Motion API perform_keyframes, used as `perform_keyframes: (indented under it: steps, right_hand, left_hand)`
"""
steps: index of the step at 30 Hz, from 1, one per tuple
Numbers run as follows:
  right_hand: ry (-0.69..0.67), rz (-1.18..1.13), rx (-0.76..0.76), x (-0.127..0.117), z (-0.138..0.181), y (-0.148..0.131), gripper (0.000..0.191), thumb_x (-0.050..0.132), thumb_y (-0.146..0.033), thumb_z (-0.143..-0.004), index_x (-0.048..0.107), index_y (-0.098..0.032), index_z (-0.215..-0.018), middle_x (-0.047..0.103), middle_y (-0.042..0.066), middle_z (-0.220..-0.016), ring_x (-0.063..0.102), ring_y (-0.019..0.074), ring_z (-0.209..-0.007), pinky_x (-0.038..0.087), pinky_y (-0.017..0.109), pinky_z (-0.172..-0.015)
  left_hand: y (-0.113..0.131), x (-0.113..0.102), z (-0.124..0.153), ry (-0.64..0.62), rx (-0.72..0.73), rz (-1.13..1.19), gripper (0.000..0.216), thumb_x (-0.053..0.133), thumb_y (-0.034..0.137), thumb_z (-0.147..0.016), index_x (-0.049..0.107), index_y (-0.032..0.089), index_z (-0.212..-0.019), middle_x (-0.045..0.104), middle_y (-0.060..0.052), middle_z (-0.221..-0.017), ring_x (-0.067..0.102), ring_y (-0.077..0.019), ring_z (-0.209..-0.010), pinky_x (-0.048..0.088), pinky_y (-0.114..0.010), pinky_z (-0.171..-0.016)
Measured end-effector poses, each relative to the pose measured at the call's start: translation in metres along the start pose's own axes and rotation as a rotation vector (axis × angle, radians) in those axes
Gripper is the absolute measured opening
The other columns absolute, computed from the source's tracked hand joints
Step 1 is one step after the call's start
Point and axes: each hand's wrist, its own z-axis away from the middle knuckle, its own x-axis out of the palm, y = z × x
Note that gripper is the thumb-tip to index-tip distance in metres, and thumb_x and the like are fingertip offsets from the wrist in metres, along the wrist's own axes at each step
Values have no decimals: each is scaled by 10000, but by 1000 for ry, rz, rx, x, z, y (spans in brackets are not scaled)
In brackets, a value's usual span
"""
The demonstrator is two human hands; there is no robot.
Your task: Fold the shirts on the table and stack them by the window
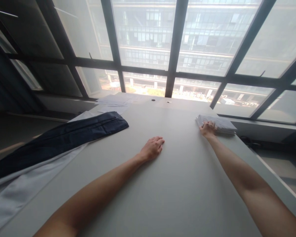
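Note:
My left hand [152,148] lies flat on the grey table [177,184] near its middle, fingers stretched out and together, holding nothing. My right hand [207,128] reaches to the table's far right edge and rests on the near corner of a folded stack of pale grey cloth [218,124], fingers curled over its edge. A dark navy garment [64,138] lies stretched along the table's left side, on top of a white cloth [17,194], well apart from both hands.
Loose white sheets [113,100] lie at the far left corner of the table. A small round hole [153,99] sits near the far edge. Large dark-framed windows [174,49] stand behind the table, with the floor dropping away on the right.

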Motion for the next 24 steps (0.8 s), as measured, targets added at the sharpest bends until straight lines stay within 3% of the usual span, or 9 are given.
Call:
perform_keyframes:
  steps: [4, 7, 10, 16, 24]
  right_hand:
    - [-23, 13, -13, 3, 13, -4, 431, 510, -296, -966, 621, -102, -1334, 578, 247, -1362, 478, 364, -1301, 385, 542, -1053]
    - [-5, -13, 31, 4, 30, -18, 607, 453, -371, -998, 429, -41, -1507, 394, 291, -1558, 321, 389, -1458, 279, 599, -1145]
    - [-45, -97, 42, 0, 52, -43, 641, 381, -403, -1022, 370, -31, -1544, 283, 271, -1635, 198, 385, -1529, 181, 627, -1194]
    - [-161, -267, -106, -11, 92, -79, 562, 471, -365, -984, 476, -166, -1509, 364, 184, -1620, 296, 309, -1511, 287, 469, -1199]
    - [-130, -299, -93, -22, 120, -66, 485, 463, -292, -981, 584, -120, -1418, 506, 192, -1519, 427, 263, -1441, 308, 358, -1188]
  left_hand:
    - [1, -2, 0, -10, -2, -9, 357, 523, 193, -948, 668, 205, -1274, 614, -106, -1410, 548, -253, -1326, 408, -396, -1159]
    - [2, -3, -1, -13, 8, -18, 355, 520, 188, -944, 671, 199, -1264, 618, -111, -1406, 550, -256, -1322, 415, -400, -1153]
    - [2, -3, -2, -8, 27, -33, 361, 520, 179, -934, 670, 189, -1262, 626, -117, -1394, 559, -259, -1309, 424, -401, -1146]
    - [0, -3, -3, -11, 43, -37, 368, 509, 178, -938, 669, 193, -1269, 629, -110, -1398, 562, -251, -1317, 417, -393, -1160]
    - [-3, -3, -1, -13, 43, -32, 364, 509, 197, -953, 667, 200, -1281, 625, -106, -1414, 563, -236, -1330, 414, -386, -1169]
